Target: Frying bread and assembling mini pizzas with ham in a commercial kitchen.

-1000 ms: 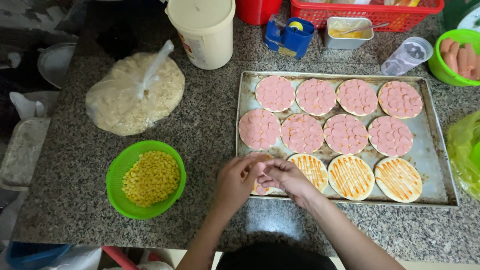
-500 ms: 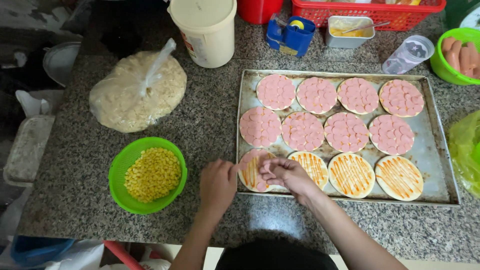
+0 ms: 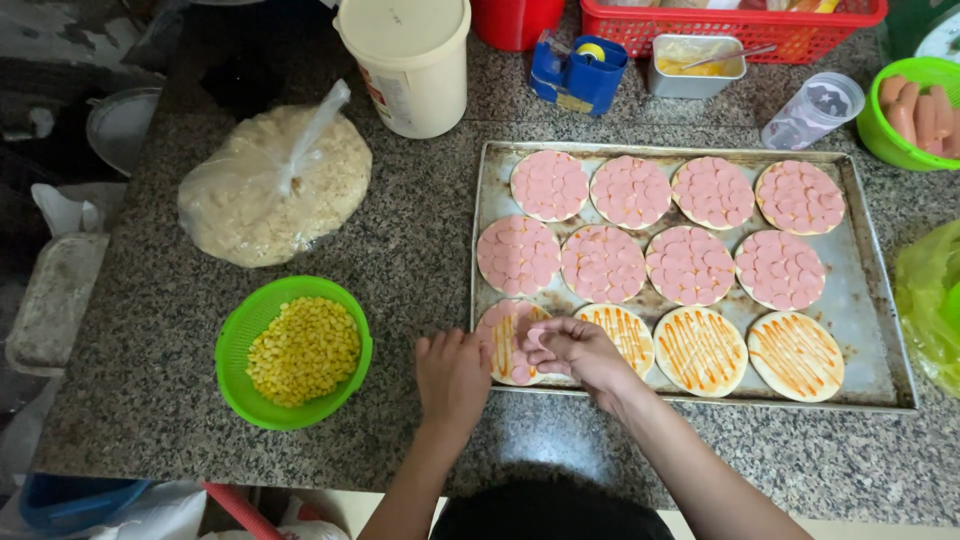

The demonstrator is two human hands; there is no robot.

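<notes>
A metal baking tray (image 3: 868, 318) holds several round pizza bases. Most bases (image 3: 603, 263) are covered with pink sausage slices; those in the near row (image 3: 699, 350) show stripes of orange sauce. My right hand (image 3: 575, 352) rests over the near-left base (image 3: 503, 342), fingers pinched on pink sausage slices. My left hand (image 3: 452, 376) lies palm down on the granite counter just left of the tray's near-left corner, holding nothing.
A green bowl of corn kernels (image 3: 296, 351) sits to the left. Behind it are a plastic bag of white shreds (image 3: 268, 190) and a white tub (image 3: 409, 61). A green bowl of sausages (image 3: 915, 108), a clear cup (image 3: 811, 110) and a red basket (image 3: 730, 14) line the back.
My left hand has drawn back off the near-left base onto the counter. My right hand stays on that base, shifting slightly.
</notes>
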